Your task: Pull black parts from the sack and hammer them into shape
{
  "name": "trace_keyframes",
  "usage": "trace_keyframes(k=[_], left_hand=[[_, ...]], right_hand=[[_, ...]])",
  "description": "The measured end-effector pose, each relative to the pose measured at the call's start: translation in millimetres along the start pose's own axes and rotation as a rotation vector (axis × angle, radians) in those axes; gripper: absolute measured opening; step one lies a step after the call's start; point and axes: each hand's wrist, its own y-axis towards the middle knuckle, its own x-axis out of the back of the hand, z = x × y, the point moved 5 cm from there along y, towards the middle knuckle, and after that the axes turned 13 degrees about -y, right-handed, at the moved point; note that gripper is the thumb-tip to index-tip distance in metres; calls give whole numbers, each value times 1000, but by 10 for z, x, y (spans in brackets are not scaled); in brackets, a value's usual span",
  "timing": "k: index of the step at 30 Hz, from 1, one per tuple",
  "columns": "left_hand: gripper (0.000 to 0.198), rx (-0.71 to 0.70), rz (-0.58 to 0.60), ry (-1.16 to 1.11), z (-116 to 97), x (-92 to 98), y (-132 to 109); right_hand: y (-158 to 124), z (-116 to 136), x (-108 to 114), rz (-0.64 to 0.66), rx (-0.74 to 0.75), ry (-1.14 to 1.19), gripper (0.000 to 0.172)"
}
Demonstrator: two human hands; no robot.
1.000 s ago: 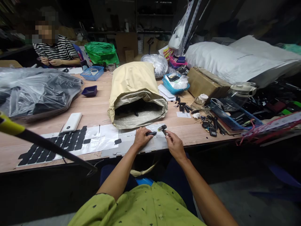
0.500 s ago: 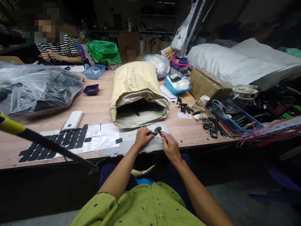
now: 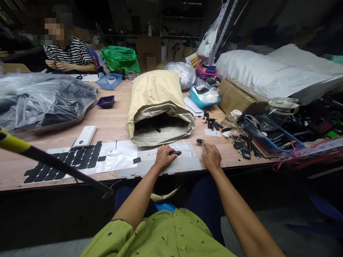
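My left hand [image 3: 163, 157] rests over the light grey board at the table's front, its fingers closed on a slim black plastic piece [image 3: 175, 152] that points right. To the right of the board, my right hand [image 3: 212, 156] grips a small hammer-like tool [image 3: 199, 141] with a dark rounded head and a thin metal shaft; most of its handle is hidden in the fingers. Just beyond my left hand lies a cream sack [image 3: 155, 87], its mouth facing me, with dark things inside. The grey board [image 3: 191, 162] lies flat under my left hand.
At left are a white power bank [image 3: 86, 136], a sheet of black stickers [image 3: 92, 157] and a dark strap-like pole [image 3: 53, 162] crossing the view. Rightward sit loose black parts [image 3: 213, 124], a jar [image 3: 232, 117] and a blue basket [image 3: 284, 139]. A person in stripes sits opposite.
My right hand has moved right, taking the hammer-like tool away from the black piece. My left hand stays in nearly the same place with the piece.
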Motion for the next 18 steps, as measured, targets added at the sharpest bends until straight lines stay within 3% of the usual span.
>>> trace_keyframes(k=[8, 12, 18], left_hand=[[14, 4, 13, 14, -9, 21, -22], [14, -1, 30, 23, -22, 41, -4], [16, -54, 194, 33, -25, 48, -168]], right_hand=[[62, -20, -140, -98, -32, -110, 35], [47, 33, -124, -78, -38, -158, 35], [70, 99, -89, -47, -41, -241, 35]])
